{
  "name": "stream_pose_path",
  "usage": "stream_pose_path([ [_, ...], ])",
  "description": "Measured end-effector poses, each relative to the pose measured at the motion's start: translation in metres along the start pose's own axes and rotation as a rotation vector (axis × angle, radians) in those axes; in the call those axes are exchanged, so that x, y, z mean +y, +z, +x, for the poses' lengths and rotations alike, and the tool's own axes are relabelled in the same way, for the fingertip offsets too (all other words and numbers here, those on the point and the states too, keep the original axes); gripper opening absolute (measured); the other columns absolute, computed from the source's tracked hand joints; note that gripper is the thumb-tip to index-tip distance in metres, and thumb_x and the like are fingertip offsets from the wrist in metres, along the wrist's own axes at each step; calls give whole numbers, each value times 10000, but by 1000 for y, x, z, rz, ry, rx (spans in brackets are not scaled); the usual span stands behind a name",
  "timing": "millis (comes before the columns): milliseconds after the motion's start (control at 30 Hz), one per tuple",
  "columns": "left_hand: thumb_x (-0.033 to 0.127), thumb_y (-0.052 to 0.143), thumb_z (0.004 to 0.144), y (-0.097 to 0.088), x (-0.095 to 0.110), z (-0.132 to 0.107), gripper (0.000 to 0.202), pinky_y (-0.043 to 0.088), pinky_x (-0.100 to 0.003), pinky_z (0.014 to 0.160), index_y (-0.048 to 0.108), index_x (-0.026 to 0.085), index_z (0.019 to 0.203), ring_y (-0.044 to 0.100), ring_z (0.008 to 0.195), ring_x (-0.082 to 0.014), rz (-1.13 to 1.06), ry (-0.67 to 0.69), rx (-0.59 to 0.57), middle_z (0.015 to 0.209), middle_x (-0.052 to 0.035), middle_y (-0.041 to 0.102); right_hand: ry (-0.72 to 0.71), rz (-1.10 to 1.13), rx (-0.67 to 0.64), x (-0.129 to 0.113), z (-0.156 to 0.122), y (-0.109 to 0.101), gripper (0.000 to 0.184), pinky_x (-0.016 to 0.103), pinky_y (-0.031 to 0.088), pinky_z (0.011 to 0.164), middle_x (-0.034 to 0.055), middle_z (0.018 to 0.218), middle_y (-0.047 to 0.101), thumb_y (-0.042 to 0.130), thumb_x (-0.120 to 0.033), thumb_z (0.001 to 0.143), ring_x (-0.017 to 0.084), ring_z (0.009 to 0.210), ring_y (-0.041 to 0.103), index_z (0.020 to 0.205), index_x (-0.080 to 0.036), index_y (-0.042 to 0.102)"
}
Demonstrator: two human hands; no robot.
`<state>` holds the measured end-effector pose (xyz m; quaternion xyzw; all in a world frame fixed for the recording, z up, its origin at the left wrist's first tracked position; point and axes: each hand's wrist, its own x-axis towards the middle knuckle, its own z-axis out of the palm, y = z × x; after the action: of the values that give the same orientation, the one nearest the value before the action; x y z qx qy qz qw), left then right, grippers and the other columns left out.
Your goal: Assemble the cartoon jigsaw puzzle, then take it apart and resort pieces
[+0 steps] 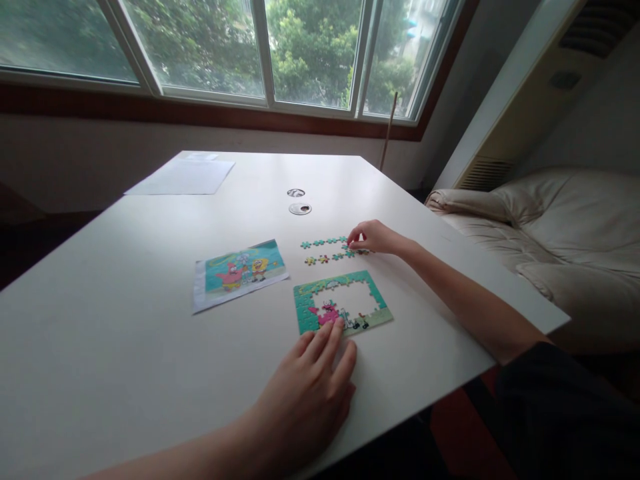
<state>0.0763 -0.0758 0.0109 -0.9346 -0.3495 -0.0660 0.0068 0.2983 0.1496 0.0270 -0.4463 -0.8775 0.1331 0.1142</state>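
Observation:
A partly assembled jigsaw puzzle (303, 308) lies on the white table, its teal and green border joined around an open middle. Part of a pink figure shows at its lower left. My left hand (317, 380) rests on the puzzle's near edge with fingers stretched out and holding nothing. Beyond the puzzle, loose puzzle pieces (324, 259) lie in short rows. Over the right end of these rows, my right hand (376, 237) pinches a puzzle piece, mostly hidden by the fingertips. Left of the pieces lies a printed cartoon picture (245, 270) on white paper.
Two round discs (300, 209) lie farther back on the table (125, 313). White sheets (183, 177) sit at the far left corner. A cream sofa (565, 220) stands to the right, and a thin stick (389, 130) leans under the window.

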Motion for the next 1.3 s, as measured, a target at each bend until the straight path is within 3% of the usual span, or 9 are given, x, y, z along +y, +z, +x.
stream_pose_path([
  [300, 287, 390, 878, -3, 0, 2, 360, 420, -435, 900, 490, 145, 1194, 436, 1196, -316, 32, 24, 26, 1309, -160, 471, 84, -51, -181, -10, 11, -8, 181, 215, 393, 581, 36, 759, 671, 643, -262, 700, 114, 641, 568, 835, -150, 691],
  [533, 290, 390, 885, 0, 5, -3, 330, 445, -432, 847, 526, 150, 1151, 483, 1140, -324, 162, -3, 133, 1278, -162, 500, 178, -60, -289, -12, 12, -11, 216, 217, 401, 594, 70, 862, 673, 608, -289, 739, 141, 725, 584, 887, -142, 665],
  [800, 287, 385, 885, -1, 5, -2, 333, 451, -426, 844, 519, 158, 1161, 508, 1111, -303, 144, -10, 70, 1259, -148, 520, 191, 18, -255, -10, 11, -7, 191, 198, 393, 544, 54, 788, 656, 611, -260, 735, 107, 634, 550, 875, -136, 647],
  [1067, 268, 397, 876, -2, 5, -1, 321, 447, -435, 841, 530, 152, 1143, 517, 1097, -313, 124, -2, 78, 1246, -155, 530, 44, 65, -212, -9, 5, -11, 214, 211, 368, 544, 3, 656, 577, 572, -265, 752, 84, 562, 485, 908, -139, 647],
  [1300, 274, 418, 873, 1, 5, -2, 322, 435, -446, 850, 520, 153, 1153, 507, 1106, -318, 102, -14, 82, 1254, -158, 521, -107, 348, -20, -39, -21, -6, 201, 219, 403, 590, 50, 833, 592, 590, -293, 755, 100, 694, 525, 857, -127, 637],
])
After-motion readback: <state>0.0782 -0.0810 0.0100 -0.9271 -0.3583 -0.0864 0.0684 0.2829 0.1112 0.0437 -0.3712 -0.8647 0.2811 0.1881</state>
